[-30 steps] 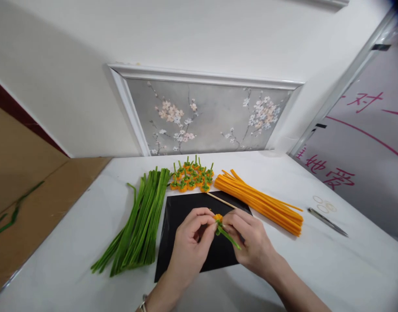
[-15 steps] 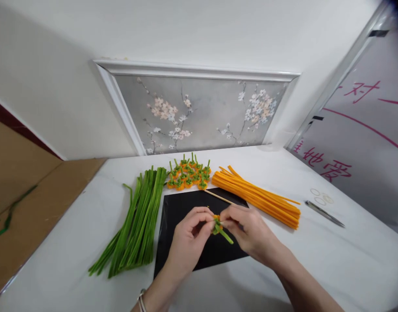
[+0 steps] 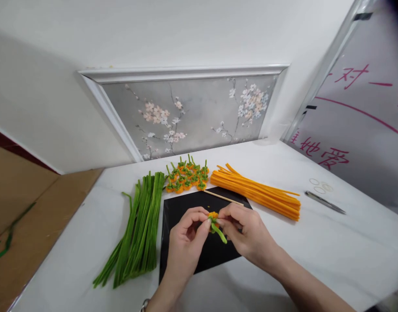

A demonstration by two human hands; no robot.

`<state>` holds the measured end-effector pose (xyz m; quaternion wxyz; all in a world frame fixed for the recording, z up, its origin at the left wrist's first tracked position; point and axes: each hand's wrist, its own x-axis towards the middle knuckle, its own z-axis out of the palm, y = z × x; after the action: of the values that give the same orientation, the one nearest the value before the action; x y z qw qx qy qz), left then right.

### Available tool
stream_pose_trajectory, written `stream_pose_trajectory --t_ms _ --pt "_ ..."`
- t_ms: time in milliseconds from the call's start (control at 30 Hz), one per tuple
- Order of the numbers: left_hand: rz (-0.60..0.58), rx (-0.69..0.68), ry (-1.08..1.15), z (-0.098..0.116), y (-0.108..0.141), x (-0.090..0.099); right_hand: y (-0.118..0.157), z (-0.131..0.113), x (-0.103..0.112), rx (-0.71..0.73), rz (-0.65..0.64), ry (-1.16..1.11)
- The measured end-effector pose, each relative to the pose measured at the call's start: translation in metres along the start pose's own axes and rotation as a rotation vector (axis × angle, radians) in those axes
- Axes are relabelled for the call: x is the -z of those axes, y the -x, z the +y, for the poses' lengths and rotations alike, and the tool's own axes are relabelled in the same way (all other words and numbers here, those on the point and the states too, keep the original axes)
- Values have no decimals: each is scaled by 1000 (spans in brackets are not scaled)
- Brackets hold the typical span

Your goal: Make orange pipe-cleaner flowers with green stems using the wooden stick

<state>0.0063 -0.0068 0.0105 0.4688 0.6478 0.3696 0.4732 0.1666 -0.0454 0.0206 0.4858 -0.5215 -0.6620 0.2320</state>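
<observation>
Between my two hands is a small orange pipe-cleaner pumpkin with a green top and a green stem that points down to the right. My left hand pinches its left side between thumb and fingers. From the right, my right hand pinches the green part near the stem's base; the fingertips partly hide it. Both hands are over a black mat. Beyond them stands a cluster of similar finished pumpkins with upright green stems.
Green pipe cleaners lie bundled at left, orange pipe cleaners at right. A thin wooden stick crosses the mat's far edge. Tweezers and several clear rings lie far right. Cardboard stands at the left edge.
The view has shifted slightly. The held pumpkin has turned a little, showing more orange at its top, and its stem points more steeply downward. Both hands keep their pinch.
</observation>
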Motion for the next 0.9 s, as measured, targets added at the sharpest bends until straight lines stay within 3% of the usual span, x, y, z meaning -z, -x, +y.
stream_pose_trajectory --t_ms 100,233,500,800,900 --pt "3 13 14 1 0 -1 0 1 -2 30 34 34" --pt "44 12 3 -1 0 -2 1 2 -2 -7 -17 -22" --pt "-1 -217 -231 0 2 -2 2 2 -5 107 20 61" --pt "88 -181 -231 3 5 -7 -1 -3 -6 221 42 224" --pt "99 -128 -160 1 3 -6 -1 0 -6 169 27 153"
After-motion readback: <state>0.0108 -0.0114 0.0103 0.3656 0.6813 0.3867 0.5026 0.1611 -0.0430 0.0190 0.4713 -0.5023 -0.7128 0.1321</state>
